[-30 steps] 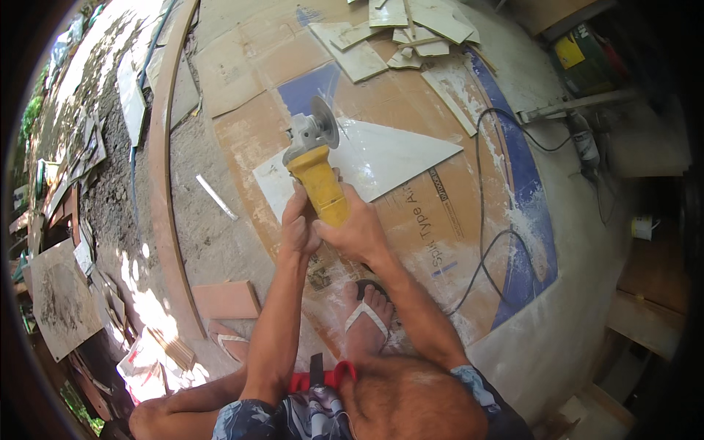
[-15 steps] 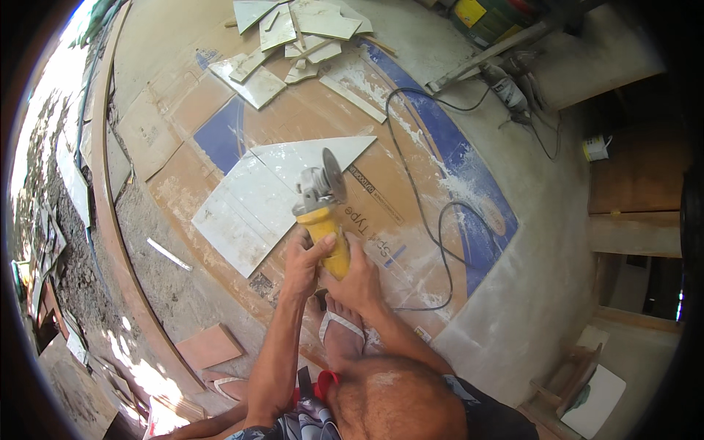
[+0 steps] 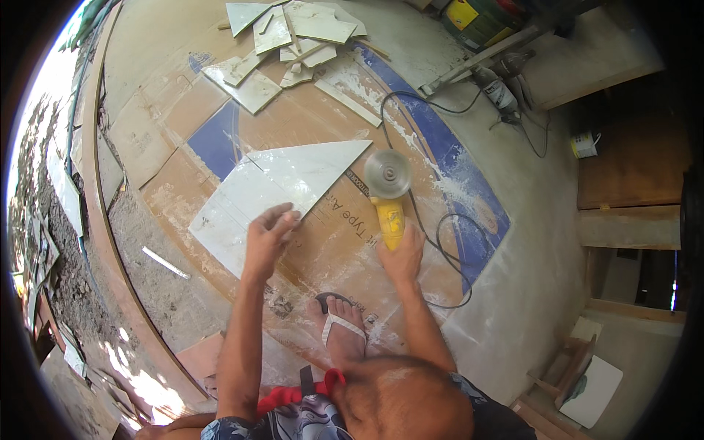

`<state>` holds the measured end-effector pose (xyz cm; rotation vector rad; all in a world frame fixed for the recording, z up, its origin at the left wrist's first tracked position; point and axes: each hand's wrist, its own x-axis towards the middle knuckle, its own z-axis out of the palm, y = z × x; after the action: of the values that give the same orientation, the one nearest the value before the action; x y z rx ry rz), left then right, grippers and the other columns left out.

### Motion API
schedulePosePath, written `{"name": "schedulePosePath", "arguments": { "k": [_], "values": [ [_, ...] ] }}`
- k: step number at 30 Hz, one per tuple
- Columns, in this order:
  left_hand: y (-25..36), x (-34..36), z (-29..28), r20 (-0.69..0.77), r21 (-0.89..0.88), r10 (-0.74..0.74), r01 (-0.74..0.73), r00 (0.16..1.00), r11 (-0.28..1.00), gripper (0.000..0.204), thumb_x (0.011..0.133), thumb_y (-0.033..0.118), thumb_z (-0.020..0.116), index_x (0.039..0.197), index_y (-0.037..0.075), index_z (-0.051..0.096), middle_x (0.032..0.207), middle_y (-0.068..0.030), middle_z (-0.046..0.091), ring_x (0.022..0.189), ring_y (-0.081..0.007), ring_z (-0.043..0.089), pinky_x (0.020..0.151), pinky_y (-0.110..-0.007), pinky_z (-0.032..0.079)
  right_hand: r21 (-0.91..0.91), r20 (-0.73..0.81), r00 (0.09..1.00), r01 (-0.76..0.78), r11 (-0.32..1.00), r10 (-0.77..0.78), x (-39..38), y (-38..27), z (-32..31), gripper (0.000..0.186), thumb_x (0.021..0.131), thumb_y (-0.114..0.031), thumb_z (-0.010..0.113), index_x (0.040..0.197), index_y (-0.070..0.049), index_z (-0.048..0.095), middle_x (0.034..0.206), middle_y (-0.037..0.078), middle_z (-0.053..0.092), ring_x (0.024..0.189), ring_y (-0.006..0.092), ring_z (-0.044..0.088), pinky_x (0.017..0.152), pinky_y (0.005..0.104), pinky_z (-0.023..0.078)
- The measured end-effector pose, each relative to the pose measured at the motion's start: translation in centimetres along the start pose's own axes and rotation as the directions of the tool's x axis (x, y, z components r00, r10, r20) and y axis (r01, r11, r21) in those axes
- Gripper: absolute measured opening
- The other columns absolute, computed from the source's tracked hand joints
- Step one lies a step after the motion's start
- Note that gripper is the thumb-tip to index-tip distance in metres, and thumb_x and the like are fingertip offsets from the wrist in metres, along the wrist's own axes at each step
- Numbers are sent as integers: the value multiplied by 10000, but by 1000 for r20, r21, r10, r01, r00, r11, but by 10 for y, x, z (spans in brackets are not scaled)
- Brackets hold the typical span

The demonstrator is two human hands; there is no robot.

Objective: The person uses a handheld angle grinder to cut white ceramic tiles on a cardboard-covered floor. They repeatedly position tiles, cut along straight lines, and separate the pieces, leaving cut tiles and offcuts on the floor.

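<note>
My right hand (image 3: 404, 254) is wrapped round the yellow body of an angle grinder (image 3: 391, 214). Its round disc faces up at me, just past the right edge of a pale tile (image 3: 249, 183). That tile is cut to an angled shape, with thin lines on its face, and lies on flattened cardboard (image 3: 334, 253). My left hand (image 3: 268, 236) holds nothing. Its fingers are parted over the tile's near right edge; whether they touch it I cannot tell.
Broken tile pieces (image 3: 312, 26) are heaped at the far side of the cardboard. A black cord (image 3: 416, 213) loops along the right. My sandalled foot (image 3: 343, 330) stands close below. A wooden edge (image 3: 110, 235) runs down the left, beside rubble. A drum (image 3: 484, 22) stands far right.
My left hand has let go of the grinder and moved left to the tile. The right hand has carried the grinder rightward, turning its disc face up.
</note>
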<state>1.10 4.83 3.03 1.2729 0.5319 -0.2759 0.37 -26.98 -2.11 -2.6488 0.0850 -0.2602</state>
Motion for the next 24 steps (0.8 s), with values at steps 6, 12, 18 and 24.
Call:
{"name": "schedulePosePath", "arguments": {
  "k": [6,12,18,24],
  "values": [
    [26,22,-126,-361,-12,165,-182,918,983,595,1051,372,777,1471,-36,667,1329,-172,768,1199,-241,731,1049,-386,566,-84,77,997,-3,996,10,7,2,1,698,817,-212,858,1392,58,569,1231,288,646,1184,508,596,1027,575,501],
    [67,35,-200,-328,188,233,-178,916,966,645,1036,412,784,1476,-44,667,1335,-184,759,1222,-252,723,1087,-404,554,-199,134,988,-52,979,80,10,-2,-5,605,842,-250,862,1262,63,561,1182,311,624,1152,523,602,991,584,501],
    [115,-51,-285,-314,548,154,46,937,835,700,1037,471,771,1470,-67,657,1389,-230,736,1288,-330,717,1119,-452,547,-80,274,943,-173,982,189,-2,-17,-1,623,859,-297,864,1231,80,536,1167,335,613,1136,541,608,990,581,494],
    [67,-239,-346,-419,636,-199,443,886,631,651,1032,395,763,1478,-65,643,1379,-270,731,1293,-371,716,1103,-467,559,-236,269,928,-198,951,260,-2,-26,1,669,882,-337,861,1261,95,519,1220,329,612,1205,533,602,1040,597,497]
  ]
}}
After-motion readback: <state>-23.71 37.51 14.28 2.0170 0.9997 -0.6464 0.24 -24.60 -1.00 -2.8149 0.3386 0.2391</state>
